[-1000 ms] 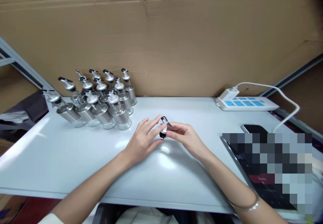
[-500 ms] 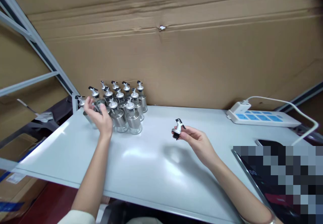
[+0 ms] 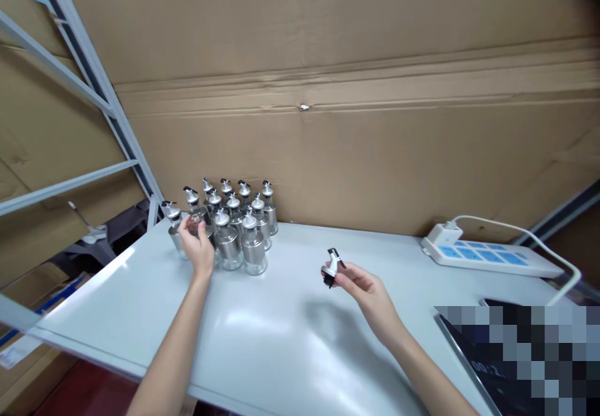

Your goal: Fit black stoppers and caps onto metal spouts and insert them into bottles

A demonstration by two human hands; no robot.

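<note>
In the head view my right hand [image 3: 370, 297] pinches a silver pourer spout [image 3: 332, 268] with a black flip lever and black stopper, held above the table. My left hand [image 3: 199, 248] is at the group of bottles on the left, thumb and fingers around the neck of a glass bottle [image 3: 195, 218] with no spout on it. The bottle's lower part is hidden behind my hand. Around it stand several glass bottles with steel sleeves and fitted spouts; one front bottle [image 3: 254, 250] is the nearest on the right side.
A white power strip [image 3: 497, 260] with a plugged-in charger [image 3: 443, 235] and cable lies at the right back. A tablet-like device [image 3: 469, 366], partly pixelated, lies at the right front. Cardboard [image 3: 356, 160] walls the back; a grey metal frame [image 3: 124, 132] rises at left.
My left hand left the spout and reached left to the bottles, closing round one neck. The spout stayed in my right hand. The camera view tilted up and turned left.
</note>
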